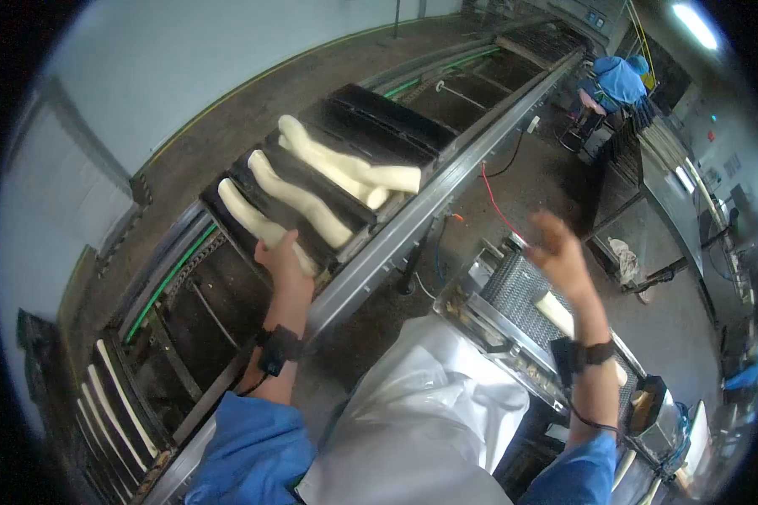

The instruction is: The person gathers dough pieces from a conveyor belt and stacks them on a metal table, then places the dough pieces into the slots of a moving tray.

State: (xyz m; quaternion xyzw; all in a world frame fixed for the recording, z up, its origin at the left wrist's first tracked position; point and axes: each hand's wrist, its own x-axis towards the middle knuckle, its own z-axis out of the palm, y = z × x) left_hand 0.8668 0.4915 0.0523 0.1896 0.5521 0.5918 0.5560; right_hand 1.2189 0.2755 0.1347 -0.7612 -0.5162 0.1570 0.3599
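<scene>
My left hand grips the lower end of a long pale dough roll, which lies in a dark tray on the long line. Beside it lies a second wavy dough roll, and beyond that several more rolls overlap, one thick dough roll uppermost. My right hand is raised, fingers apart and slightly blurred, holding nothing. It hovers over the far end of a small mesh conveyor. On that belt a short pale dough piece is partly hidden behind my right forearm.
A metal rail edges the long line. Thin dough strips lie in trays at lower left. Dark trays continue farther up. A co-worker in blue bends near a metal table. A red cable hangs between the lines.
</scene>
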